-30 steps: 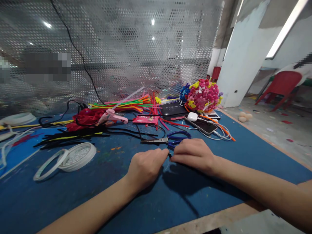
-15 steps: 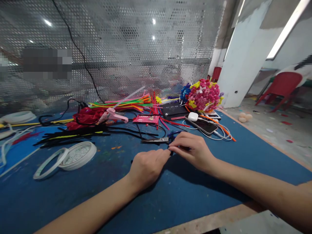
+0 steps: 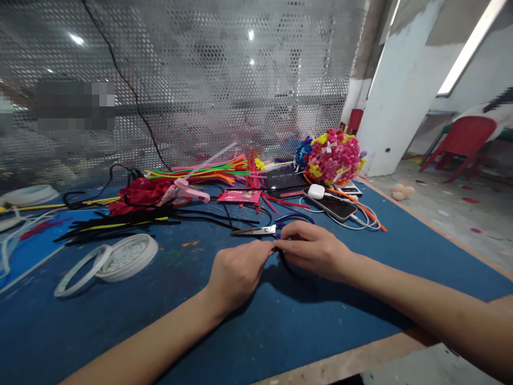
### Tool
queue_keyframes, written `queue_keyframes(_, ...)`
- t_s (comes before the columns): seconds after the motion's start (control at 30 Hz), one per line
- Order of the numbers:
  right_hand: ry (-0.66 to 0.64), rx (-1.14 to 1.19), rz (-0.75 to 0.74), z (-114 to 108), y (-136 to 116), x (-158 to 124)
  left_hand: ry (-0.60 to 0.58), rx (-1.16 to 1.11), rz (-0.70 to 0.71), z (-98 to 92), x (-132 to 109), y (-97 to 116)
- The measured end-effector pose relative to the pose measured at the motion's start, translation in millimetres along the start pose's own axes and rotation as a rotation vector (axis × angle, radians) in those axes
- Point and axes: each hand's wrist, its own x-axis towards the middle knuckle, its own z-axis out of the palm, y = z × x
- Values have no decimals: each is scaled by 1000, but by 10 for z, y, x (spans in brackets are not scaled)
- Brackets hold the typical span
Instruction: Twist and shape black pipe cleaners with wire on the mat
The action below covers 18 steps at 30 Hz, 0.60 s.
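My left hand (image 3: 240,270) is closed, with its fingertips pinching a black pipe cleaner (image 3: 287,264) over the middle of the table. Meeting it fingertip to fingertip, my right hand (image 3: 315,250) pinches the same pipe cleaner, and one end of it curves down below the right fingers. Much of the piece is hidden by both hands. Just behind them lie scissors (image 3: 258,230) with blue handles, blades pointing left; the right hand partly covers the handles. To the left spreads a bundle of black pipe cleaners (image 3: 116,224).
A round tub of small white beads (image 3: 128,254) stands at left, its ring lid (image 3: 82,272) leaning on it. Further back are a pink glue gun (image 3: 184,190), colourful pipe cleaners (image 3: 212,170), a phone (image 3: 336,206) with white cable, and a pink fuzzy flower bouquet (image 3: 334,158).
Both hands have shifted slightly left. The right fingers have spread a little, and a curved length of the black pipe cleaner now shows beneath them. More of the scissors' blue handle is visible.
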Motion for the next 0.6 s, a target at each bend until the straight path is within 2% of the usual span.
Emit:
queue_keyframes(0.07, 32, 102, 45, -22, -22, 17, 2, 8, -3, -2, -2, -14)
queue_keyframes(0.17, 47, 276, 196, -38, -65, 61, 4, 7, -10, 1, -1, -24)
queue_keyframes(0.37, 56, 453, 700, 32, -121, 106, -9, -11, -2, 24, 3, 19)
queue_keyframes(0.43, 102, 517, 821, 65, -113, 88, -15, -15, 12, 36, 0, 35)
queue_keyframes(0.5, 164, 540, 838, 82, -101, 67, -17, -18, 20, 46, -6, 42)
queue_keyframes(0.6, 145, 394, 705, 68, -94, 48, -19, -25, 22, 51, -16, 36)
